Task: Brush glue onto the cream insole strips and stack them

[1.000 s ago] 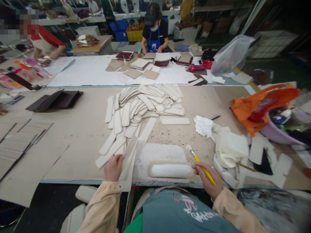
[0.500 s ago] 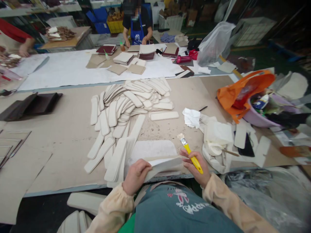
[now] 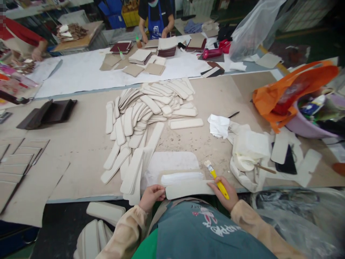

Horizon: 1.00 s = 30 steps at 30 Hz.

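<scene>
At the table's (image 3: 83,185) front edge, left hand (image 3: 153,197) and right hand (image 3: 225,193), gripping a paintbrush (image 3: 221,187) too, pinch a beige strip (image 3: 188,190) by both ends: likely light, bendy, best held there.

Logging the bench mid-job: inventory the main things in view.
table: one, beige, centre
front strip: one, pale, table's near edge
white-topped strip: one, white and beige, just beyond
sheet: one, white, partly beneath that strip
brush: one, yellow handle, right of sheet
strip pile: uncountable, off-white, centre
dark pieces: count unclear, brown, left
panels: several, beige, far left
bundle: one, cream, right of brush
bag: one, orange, far right
basin: one, lilac, beside bag
far goods: many, mixed, beyond
people: two, blue apron, red sleeve, far side
left hand: one, bare, front strip's left end
right hand: one, bare, holding brush
</scene>
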Tool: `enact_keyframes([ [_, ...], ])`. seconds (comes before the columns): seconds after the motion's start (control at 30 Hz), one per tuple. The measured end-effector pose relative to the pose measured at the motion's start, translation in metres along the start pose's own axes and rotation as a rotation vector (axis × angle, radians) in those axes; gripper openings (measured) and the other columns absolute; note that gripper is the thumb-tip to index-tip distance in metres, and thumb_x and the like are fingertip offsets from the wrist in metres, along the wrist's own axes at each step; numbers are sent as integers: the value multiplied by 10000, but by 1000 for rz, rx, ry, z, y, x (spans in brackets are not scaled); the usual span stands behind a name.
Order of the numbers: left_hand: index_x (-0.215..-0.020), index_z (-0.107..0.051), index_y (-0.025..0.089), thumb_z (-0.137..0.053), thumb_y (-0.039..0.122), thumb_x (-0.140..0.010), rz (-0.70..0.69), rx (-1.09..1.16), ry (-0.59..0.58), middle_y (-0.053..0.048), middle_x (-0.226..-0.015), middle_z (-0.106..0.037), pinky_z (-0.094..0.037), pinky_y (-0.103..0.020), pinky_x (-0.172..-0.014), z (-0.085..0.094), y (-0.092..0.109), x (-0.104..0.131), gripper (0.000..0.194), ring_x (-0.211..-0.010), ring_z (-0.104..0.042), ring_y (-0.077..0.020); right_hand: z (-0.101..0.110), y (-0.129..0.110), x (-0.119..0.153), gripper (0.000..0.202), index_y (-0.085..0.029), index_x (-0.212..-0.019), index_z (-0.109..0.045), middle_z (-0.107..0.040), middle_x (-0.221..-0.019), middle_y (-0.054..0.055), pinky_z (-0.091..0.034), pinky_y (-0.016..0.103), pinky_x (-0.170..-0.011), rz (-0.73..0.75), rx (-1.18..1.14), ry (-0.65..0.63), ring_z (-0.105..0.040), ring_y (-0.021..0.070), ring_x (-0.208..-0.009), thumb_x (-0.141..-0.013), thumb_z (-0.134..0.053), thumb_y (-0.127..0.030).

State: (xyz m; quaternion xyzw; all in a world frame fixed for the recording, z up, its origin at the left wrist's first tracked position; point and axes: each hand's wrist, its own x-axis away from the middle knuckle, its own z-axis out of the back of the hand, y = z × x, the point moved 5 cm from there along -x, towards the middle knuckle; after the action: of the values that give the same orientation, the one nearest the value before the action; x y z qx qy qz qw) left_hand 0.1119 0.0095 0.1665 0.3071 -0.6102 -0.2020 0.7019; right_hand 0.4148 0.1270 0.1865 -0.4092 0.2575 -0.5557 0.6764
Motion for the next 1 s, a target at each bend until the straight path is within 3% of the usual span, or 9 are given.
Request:
enact_keyframes([
  [0.17, -748, -560, 142, -588, 348, -659, -81, -10, 184, 1, -612, -566, -447, -240, -552, 8, 9, -13, 226, -577, -556, -118, -20, -10, -17, 313, -226, -793, -442, -535, -623, -30, -365, 246, -473, -13, -105, -38, -449, 130, -482, -777, -566, -513],
  [0.3, -952, -582, 164, -620, 311, -623, -207, -61, 282, -17, -836, -586, -451, -248, -615, 20, 12, -10, 362, -694, -546, -121, -28, -22, -21, 371, -223, -765, -443, -608, -732, 6, -418, 253, -518, -18, -225, -43, -518, 143, -549, -733, -589, -562],
  [0.47, -1032, -573, 132, -628, 289, -571, -185, -90, 443, -57, -909, -582, -466, -289, -664, 36, -8, -2, 490, -712, -540, -136, -31, -32, -20, 359, -217, -740, -451, -643, -803, 34, -463, 271, -585, -34, -291, -81, -586, 172, -655, -724, -615, -536],
  [0.6, -1072, -560, 146, -606, 342, -632, -45, 76, 341, -98, -1016, -613, -471, -265, -634, 31, -26, 4, 485, -784, -589, -157, -37, -43, -21, 311, -219, -754, -434, -634, -830, 32, -457, 266, -596, -29, -359, -183, -574, 167, -679, -736, -645, -447],
  [0.7, -1095, -554, 169, -644, 382, -636, 67, 254, 267, -101, -1081, -609, -450, -224, -593, 26, -33, 8, 514, -779, -600, -141, -37, -48, -22, 317, -221, -766, -412, -619, -819, 25, -439, 256, -573, -59, -424, -184, -542, 153, -647, -736, -646, -432],
  [1.0, -811, -588, 147, -673, 517, -591, -62, 202, 259, 0, -647, -595, -420, -224, -532, 28, -27, 3, 438, -581, -544, -110, -36, -37, -22, 338, -219, -780, -406, -600, -770, 7, -403, 239, -527, -95, -344, -92, -481, 130, -568, -733, -641, -457],
])
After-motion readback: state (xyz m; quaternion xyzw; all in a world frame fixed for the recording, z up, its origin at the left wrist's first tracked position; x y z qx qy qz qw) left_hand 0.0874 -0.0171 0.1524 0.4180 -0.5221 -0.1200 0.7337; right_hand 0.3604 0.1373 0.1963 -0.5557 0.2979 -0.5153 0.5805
